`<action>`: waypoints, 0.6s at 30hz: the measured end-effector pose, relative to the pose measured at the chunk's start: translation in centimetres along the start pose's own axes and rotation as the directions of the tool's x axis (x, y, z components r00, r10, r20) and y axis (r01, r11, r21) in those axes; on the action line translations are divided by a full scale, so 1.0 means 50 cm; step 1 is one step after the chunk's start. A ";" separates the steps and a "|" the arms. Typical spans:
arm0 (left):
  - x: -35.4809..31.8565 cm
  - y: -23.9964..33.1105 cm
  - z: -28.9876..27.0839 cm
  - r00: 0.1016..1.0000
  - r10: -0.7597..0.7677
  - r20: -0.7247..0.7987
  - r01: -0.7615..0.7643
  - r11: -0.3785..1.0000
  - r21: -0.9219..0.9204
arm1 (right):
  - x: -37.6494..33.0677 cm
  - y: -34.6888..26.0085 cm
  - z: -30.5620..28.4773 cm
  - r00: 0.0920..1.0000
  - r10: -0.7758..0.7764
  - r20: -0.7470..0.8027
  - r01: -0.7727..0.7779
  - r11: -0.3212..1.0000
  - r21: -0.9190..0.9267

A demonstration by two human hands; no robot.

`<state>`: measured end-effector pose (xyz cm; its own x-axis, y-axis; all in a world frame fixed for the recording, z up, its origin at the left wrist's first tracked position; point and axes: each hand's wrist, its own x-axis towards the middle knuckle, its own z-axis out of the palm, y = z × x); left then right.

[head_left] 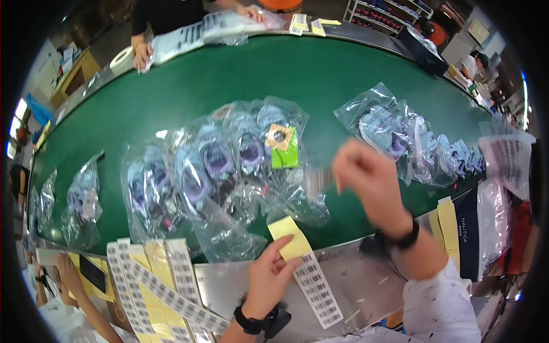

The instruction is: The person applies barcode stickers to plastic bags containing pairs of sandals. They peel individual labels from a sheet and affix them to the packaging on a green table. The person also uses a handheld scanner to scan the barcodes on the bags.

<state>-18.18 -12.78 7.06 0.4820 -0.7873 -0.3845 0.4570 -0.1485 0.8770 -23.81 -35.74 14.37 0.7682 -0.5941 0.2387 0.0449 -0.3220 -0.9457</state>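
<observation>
My left hand, a dark band on its wrist, pinches a strip of barcode labels on yellow backing; its bare yellow end folds up past my fingers. Over the belt is my right hand, smeared by motion, fingers curled together. A small blurred barcode label shows at its fingertips, in front of the bagged shoes. Several pairs of light-blue shoes with purple linings lie in clear plastic bags in the middle. On one bag rest a green card and a tan tag with a dark round centre.
More bagged shoes lie right and far left on the green belt. Label strips cover the metal edge. Across the belt, a person's hands touch plastic bags. At left, a co-worker's hand is beside a phone.
</observation>
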 end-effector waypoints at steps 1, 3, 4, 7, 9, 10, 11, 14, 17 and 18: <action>0.000 0.002 0.005 1.000 0.010 -0.007 -0.010 1.000 -0.014 | 0.072 0.029 -0.019 0.989 0.134 -0.060 -0.125 0.983 0.134; 0.011 0.008 0.024 0.999 0.018 0.034 -0.018 1.000 0.007 | 0.204 0.124 -0.093 0.978 0.184 -0.100 -0.152 0.951 0.269; 0.018 0.006 0.032 0.998 0.019 0.052 -0.020 1.000 0.018 | 0.256 0.170 -0.124 0.964 0.249 -0.090 -0.222 0.946 0.234; 0.014 -0.003 0.034 1.000 0.027 0.006 -0.027 0.996 0.085 | 0.357 0.255 -0.109 0.872 0.481 0.089 -0.489 0.853 0.181; 0.014 -0.008 0.042 0.999 0.023 -0.027 -0.020 0.995 0.095 | 0.390 0.317 -0.096 0.812 0.556 0.180 -0.583 0.747 0.321; 0.011 -0.016 0.042 0.999 0.022 -0.049 -0.016 0.994 0.104 | 0.394 0.328 -0.076 0.788 0.583 0.199 -0.612 0.701 0.366; 0.010 -0.021 0.042 0.997 0.021 -0.071 -0.013 0.994 0.113 | 0.395 0.337 -0.067 0.777 0.585 0.234 -0.626 0.672 0.396; 0.013 -0.030 0.043 0.998 0.019 -0.061 -0.011 0.991 0.133 | 0.400 0.363 -0.059 0.736 0.599 0.316 -0.671 0.580 0.463; 0.013 -0.010 0.058 0.997 -0.005 -0.073 0.019 0.980 0.199 | 0.404 0.376 -0.060 0.717 0.617 0.325 -0.691 0.568 0.448; 0.013 0.000 0.064 0.996 -0.016 -0.082 0.034 0.972 0.232 | 0.402 0.378 -0.058 0.709 0.631 0.315 -0.699 0.571 0.430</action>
<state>-20.28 -15.21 7.72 0.5348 -0.7328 -0.4206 0.2873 -0.3105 0.9061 -9.34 -55.91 1.91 0.7745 -0.3919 -0.4965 -0.2366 0.5485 -0.8020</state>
